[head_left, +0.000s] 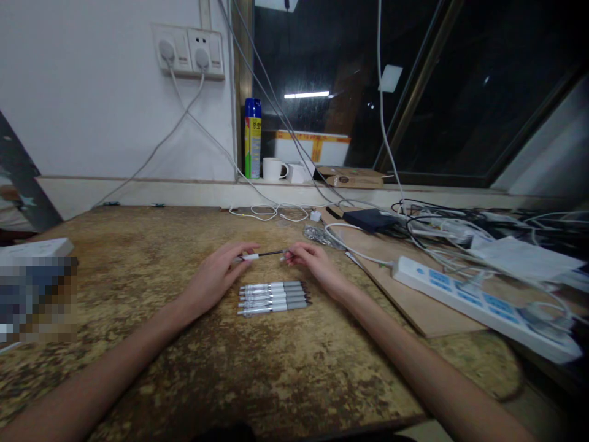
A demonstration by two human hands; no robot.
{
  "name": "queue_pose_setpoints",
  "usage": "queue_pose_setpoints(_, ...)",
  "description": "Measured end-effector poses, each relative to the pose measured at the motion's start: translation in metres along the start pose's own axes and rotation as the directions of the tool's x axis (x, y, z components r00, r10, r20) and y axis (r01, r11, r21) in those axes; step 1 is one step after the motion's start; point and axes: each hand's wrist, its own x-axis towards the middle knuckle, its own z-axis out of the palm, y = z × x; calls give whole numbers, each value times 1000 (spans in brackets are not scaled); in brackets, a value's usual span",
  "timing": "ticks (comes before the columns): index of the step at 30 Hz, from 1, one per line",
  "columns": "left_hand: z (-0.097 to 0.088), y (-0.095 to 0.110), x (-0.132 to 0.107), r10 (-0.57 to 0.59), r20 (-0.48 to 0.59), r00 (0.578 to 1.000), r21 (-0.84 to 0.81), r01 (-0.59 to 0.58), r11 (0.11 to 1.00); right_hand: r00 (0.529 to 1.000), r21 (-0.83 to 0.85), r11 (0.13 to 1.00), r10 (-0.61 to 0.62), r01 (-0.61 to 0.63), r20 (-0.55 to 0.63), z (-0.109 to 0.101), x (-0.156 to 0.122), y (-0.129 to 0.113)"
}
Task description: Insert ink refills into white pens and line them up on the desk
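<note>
Between my hands is a pen in parts, held just above the table. My left hand (pixel 221 270) pinches the white pen barrel (pixel 251 256). A thin dark ink refill (pixel 271 253) runs from the barrel's right end to my right hand (pixel 309 258), whose fingertips are closed on the refill's far end. A small pale piece shows at those fingertips, too small to make out. Just nearer to me, several white-and-grey click pens (pixel 273 298) lie side by side in a neat row, with their grey grips to the right.
The worn wooden table (pixel 193 380) carries a white power strip (pixel 478 307) on a brown board (pixel 414 307) at right, amid tangled cables. Crumpled clear plastic (pixel 319 234) lies behind my right hand. A spray can (pixel 253 140) and white mug (pixel 272 169) stand on the sill.
</note>
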Motion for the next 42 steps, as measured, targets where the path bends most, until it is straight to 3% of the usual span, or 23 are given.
queue_pose_setpoints(11,-1,-2,-1,-47,-43,998,45,49,998,993,0,1000,6,-6,-118,-17,5,7)
queue_pose_setpoints(18,1,2,1,-94,-72,993,38,97,995,991,57,998,13,-6,-130,-23,8,14)
queue_pose_setpoints(26,3,3,1,-74,-63,995,28,76,997,994,57,998,6,0,-110,-21,6,11)
queue_pose_setpoints(37,4,-2,1,-104,-63,993,27,106,994,990,-203,976,-99,76,-106,-30,9,15)
queue_pose_setpoints(42,5,-4,0,-105,-57,993,24,106,994,988,-216,973,-104,78,-113,-34,10,15)
